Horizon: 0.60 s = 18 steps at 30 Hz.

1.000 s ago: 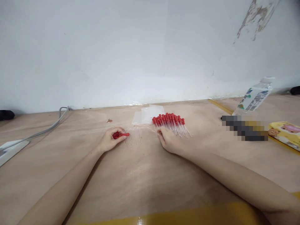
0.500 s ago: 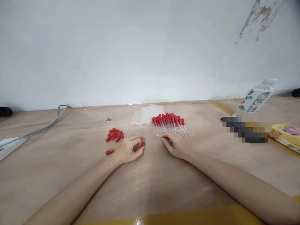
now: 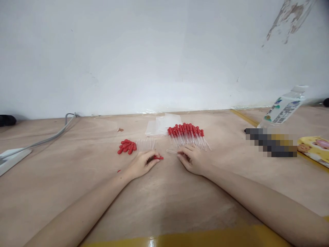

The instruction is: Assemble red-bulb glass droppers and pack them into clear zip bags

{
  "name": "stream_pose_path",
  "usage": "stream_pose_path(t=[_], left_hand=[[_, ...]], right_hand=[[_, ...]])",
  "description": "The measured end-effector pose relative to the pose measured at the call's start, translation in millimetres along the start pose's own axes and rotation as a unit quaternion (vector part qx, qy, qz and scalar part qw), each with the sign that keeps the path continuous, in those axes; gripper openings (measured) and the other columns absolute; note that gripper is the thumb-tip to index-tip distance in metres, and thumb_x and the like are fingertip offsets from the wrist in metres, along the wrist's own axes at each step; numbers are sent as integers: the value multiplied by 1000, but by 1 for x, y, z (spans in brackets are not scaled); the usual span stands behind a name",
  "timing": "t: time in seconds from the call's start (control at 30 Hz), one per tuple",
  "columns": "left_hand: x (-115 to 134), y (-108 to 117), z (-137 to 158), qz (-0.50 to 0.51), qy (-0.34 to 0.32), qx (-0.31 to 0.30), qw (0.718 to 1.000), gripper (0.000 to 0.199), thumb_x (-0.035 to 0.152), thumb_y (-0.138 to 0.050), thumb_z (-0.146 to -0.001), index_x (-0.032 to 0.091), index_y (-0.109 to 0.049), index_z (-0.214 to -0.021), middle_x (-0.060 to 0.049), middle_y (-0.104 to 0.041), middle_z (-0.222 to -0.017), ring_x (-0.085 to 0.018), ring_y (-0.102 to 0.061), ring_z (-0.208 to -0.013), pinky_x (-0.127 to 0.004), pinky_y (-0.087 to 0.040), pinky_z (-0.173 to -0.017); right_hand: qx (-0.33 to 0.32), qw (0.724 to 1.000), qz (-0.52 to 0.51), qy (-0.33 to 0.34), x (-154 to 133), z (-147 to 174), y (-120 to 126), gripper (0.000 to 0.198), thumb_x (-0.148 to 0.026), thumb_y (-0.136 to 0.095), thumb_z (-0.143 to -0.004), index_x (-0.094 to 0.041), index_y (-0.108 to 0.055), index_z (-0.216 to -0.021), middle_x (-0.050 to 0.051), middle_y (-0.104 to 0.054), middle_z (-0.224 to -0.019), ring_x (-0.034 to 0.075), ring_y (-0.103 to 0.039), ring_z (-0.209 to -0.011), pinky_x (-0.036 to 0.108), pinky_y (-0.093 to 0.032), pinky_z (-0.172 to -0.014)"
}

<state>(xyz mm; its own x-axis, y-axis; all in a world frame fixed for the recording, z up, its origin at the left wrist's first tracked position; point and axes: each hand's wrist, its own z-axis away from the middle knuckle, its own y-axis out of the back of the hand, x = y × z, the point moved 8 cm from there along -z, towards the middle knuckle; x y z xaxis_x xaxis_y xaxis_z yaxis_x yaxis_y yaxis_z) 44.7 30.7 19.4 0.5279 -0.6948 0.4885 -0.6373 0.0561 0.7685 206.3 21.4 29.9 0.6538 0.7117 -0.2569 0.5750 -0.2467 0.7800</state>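
Between the thumb and fingers of my left hand (image 3: 144,163) is a red rubber dropper bulb (image 3: 158,157), its end pointing right. My right hand (image 3: 191,159) pinches a clear glass tube (image 3: 171,151) whose free end points left toward the bulb; a gap separates the two. Beyond my left hand lie a pile of red bulbs (image 3: 125,146) and a row of bare clear tubes (image 3: 146,145). Several droppers with red bulbs on clear tubes (image 3: 185,130) lie side by side just beyond my right hand. Part of another red bulb (image 3: 119,171) shows beside my left wrist.
White sheets (image 3: 164,123) lie behind the droppers. A tilted clear bottle (image 3: 284,108), a blurred dark object (image 3: 272,145) and a yellow packet (image 3: 315,147) are at the right. A grey cable (image 3: 56,135) runs over a white object (image 3: 15,159) at the left. The wall bounds the table's back.
My left thumb and fingers have closed on the red bulb, which was lying between them. The tube in my right hand now points more plainly toward it.
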Motion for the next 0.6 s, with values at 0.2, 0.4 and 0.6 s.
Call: stream_pose_path(t=[0.2,0.4,0.6], left_hand=[[-8,5,-1,36,44,79,995,24,30,-53,-83,18,-55,-103,-5,-66,-94,-17,-63,-85,-30,-51,-76],[-9,2,-2,59,64,77,993,24,31,-55,-82,18,-58,-102,-4,-67,-95,-16,-63,-84,-29,-52,-76],[-8,0,-4,60,84,75,992,20,33,-55,-82,19,-64,-92,-2,-69,-88,-17,-63,-79,-27,-51,-69]], right_hand=[[-1,999,35,14,-7,0,0,17,-25,-44,-86,-18,-59,-85,3,-62,-76,14,-51,-68,29,-35,-69],[-9,999,20,37,-11,-1,-3,17,-23,-44,-86,-17,-59,-85,3,-61,-74,13,-49,-64,29,-34,-69],[-33,998,-32,40,-13,-3,-10,17,-23,-43,-87,-17,-59,-84,2,-59,-72,13,-50,-65,28,-34,-67]])
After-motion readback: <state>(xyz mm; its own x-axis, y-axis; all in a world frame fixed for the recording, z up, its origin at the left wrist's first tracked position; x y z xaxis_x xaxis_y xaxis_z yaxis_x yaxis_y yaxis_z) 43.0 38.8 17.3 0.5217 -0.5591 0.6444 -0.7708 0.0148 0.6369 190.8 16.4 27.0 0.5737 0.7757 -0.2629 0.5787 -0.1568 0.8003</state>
